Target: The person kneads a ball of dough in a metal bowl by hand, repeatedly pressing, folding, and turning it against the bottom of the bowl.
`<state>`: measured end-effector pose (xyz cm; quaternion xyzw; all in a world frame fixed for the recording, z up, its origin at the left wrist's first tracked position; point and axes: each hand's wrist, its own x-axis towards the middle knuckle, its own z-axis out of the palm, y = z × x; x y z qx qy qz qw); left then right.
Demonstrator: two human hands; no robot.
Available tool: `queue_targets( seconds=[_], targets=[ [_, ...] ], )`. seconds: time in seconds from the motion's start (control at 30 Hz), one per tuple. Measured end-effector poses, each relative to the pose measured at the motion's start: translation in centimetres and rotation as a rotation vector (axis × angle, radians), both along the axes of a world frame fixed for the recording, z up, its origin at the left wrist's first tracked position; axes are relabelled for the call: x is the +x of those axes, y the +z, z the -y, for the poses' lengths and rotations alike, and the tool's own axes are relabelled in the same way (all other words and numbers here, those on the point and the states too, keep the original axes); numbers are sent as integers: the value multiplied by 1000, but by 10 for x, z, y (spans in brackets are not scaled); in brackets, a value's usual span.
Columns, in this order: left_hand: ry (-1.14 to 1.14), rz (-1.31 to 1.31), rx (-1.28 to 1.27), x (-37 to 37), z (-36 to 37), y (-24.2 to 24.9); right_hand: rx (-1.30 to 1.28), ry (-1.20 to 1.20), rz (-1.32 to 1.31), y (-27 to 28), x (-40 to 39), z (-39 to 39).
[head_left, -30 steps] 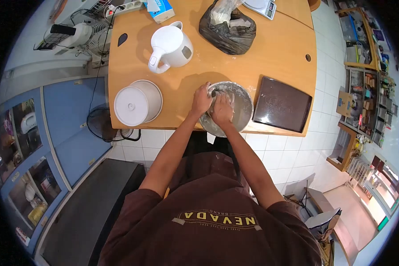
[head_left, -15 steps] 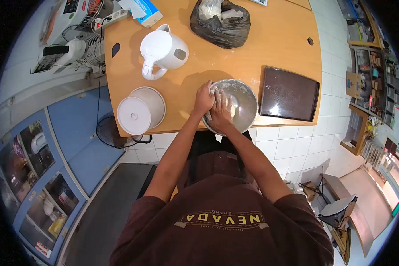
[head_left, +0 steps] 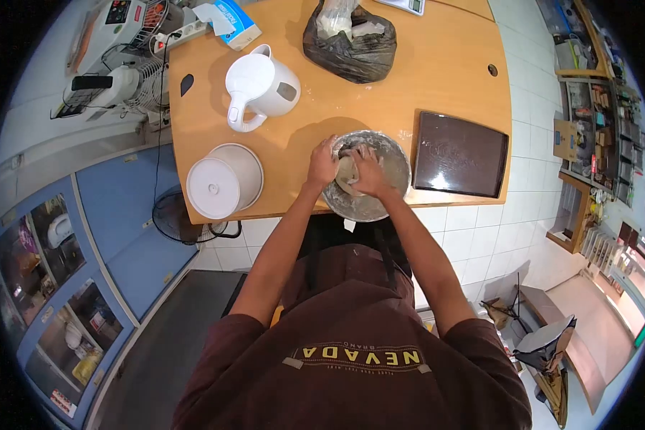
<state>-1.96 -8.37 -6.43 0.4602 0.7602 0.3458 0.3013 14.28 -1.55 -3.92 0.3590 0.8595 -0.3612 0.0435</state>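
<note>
A steel bowl [head_left: 394, 161] with floury smears on its wall stands at the table's front edge. Pale dough [head_left: 347, 172] lies in its left part. My left hand [head_left: 324, 163] is closed on the bowl's left rim, fingertips over the edge. Inside the bowl, my right hand [head_left: 367, 172] has its fingers curled over the dough and presses against it. Part of the dough is hidden by the right hand.
On the wooden table [head_left: 308, 107] are a white kettle [head_left: 272, 86], a lidded white container [head_left: 224, 180], a black plastic bag [head_left: 358, 54], a dark tray [head_left: 461, 154], a tissue box [head_left: 236, 25] and a scale [head_left: 408, 5].
My right hand has lifted and shifted slightly right, its fingers now more curled, and more dough shows. My left hand remains at the rim. The whole view has shifted slightly.
</note>
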Motion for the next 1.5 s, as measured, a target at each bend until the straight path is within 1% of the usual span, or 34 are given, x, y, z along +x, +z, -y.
queue_targets(
  seconds=[0.07, 0.1, 0.2, 0.3, 0.4, 0.5, 0.6, 0.7, 0.8, 0.9, 0.97, 1.0, 1.1, 1.2, 1.3, 1.4, 1.43, 1.5],
  targets=[
    [-35, -18, 30, 4, -2, 0, -92, 105, -74, -1, 6, -27],
    [-52, -28, 44, 5, -3, 1, -69, 168, -101, 4, 9, -34],
    [-27, -12, 41, 6, -4, 4, -241, 90, -32, 11, 9, -45],
    [-16, -13, 15, 7, -5, 4, 208, 64, 81, 8, 6, -26],
    [-15, -5, -14, 7, -7, 6, 211, 36, 183, 2, 3, -8],
    [8, -16, 7, 10, -7, 5, 352, 132, 239, 12, 0, 7],
    [13, -44, 47, 11, -7, 2, 387, 92, 228, 2, -1, 23],
    [9, -14, 5, 12, -9, 9, 438, 140, 242, 4, 4, 38],
    [-23, -39, -133, 11, -12, 20, 400, 165, 298, 14, 12, 53],
    [-20, -57, -66, 13, -10, 14, 321, 189, 364, 12, 16, 58],
    [-26, -81, -25, 14, -6, 4, 292, 193, 323, 5, 18, 51],
    [-26, -94, -2, 14, -8, 7, 280, 197, 302, 0, 19, 47],
    [-37, -40, -77, 12, -10, 18, 257, 116, 254, -9, 15, 44],
    [-39, -60, -96, 11, -12, 21, 245, 57, 216, -11, 13, 41],
    [-68, -27, -163, 7, -14, 24, 69, -4, 316, 19, -2, 13],
    [-100, -24, -152, 5, -16, 25, 133, 272, 262, 3, 11, -9],
    [-95, -34, -135, 6, -16, 24, 201, 311, 151, 2, 18, -11],
    [-79, -58, -99, 9, -15, 20, 81, 308, 137, -1, 23, -14]
  ],
)
